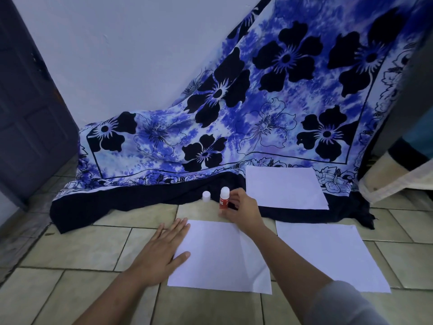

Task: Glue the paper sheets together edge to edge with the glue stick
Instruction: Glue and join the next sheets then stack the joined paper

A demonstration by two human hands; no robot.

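White paper sheet (220, 256) on the tiled floor (70, 249) lies under the flat, spread left hand (161, 252); right hand (241, 209) pinches the upright red glue stick (223, 198).

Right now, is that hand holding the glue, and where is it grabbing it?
Yes. The right hand pinches the glue stick low on its red body. The left hand holds nothing, just lying flat on the paper sheet.

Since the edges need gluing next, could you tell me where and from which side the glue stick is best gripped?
Grip the red body of the glue stick, below its white top, probably from the right side. It stands upright on the tiled floor, so a side pinch suits it, and the right hand is already there. The small white cap stands apart on its left.
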